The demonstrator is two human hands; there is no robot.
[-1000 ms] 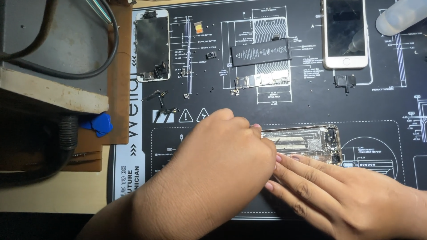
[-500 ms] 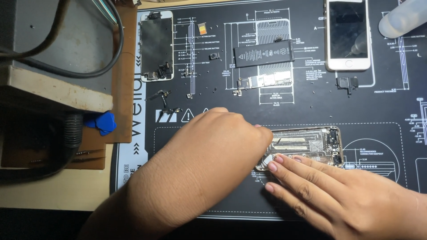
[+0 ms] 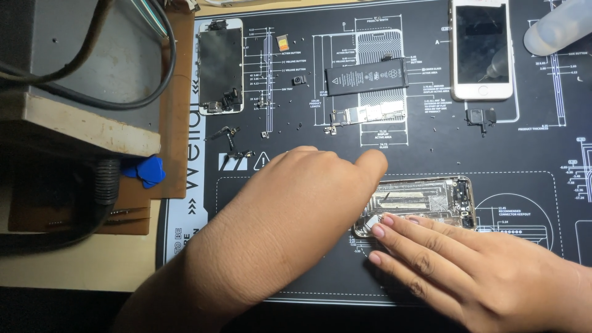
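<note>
You are looking down on a black repair mat (image 3: 382,290) printed with white phone diagrams, and over the past second your view has drawn in closer while your hands stayed over the same spot. Your left hand (image 3: 290,216) is curled loosely, knuckles up, and since a second ago it has slid slightly left, uncovering more of the opened phone frame (image 3: 431,200); whether its hidden fingertips pinch anything cannot be told. That shift suggests the work on the frame's left end is still going on. Your right hand (image 3: 456,265) lies flat, fingers spread and pressed to the mat, its fingertips (image 3: 377,231) touching the frame's lower left corner as before. The frame lies on the mat's lower middle, its long axis running left to right, its camera end toward the right, open side up. Farther up the mat lie a white phone (image 3: 481,52), a black battery (image 3: 367,77), a detached dark screen (image 3: 220,65), and small blue picks (image 3: 145,171) at the left edge.
</note>
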